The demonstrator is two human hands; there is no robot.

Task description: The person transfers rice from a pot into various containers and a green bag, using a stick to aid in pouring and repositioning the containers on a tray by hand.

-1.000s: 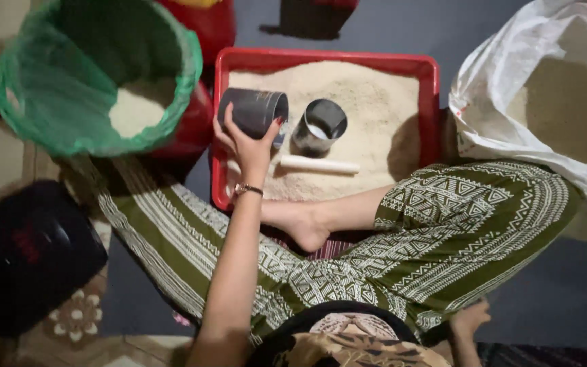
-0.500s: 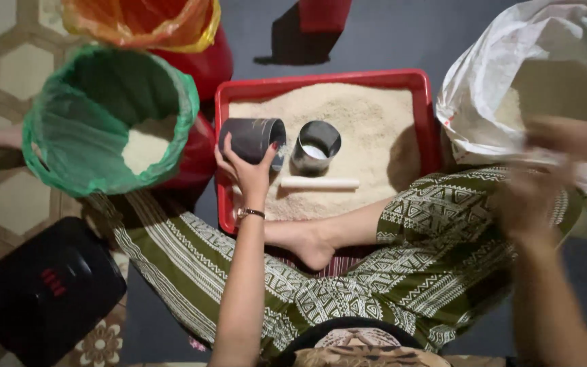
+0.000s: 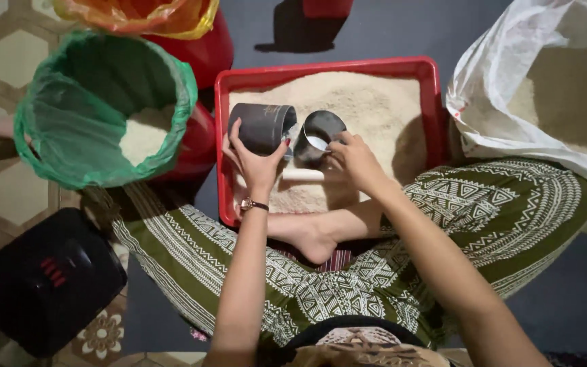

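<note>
Our right hand (image 3: 353,158) has come in to grip the metal cup (image 3: 319,136) over the red tray (image 3: 429,102), left hand (image 3: 258,163) clasping the dark cylinder (image 3: 261,127) left of it; we should keep both level.

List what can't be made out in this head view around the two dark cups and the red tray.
- Right hand: its grip on the dark round metal cup is hidden by its own fingers.
- Dark cylindrical cup in the left hand: tilted away, contents unseen.
- Red plastic tray of pale grain: near rim hidden by a foot and patterned trousers.
- White plastic sack: cut off by the right edge.
</note>
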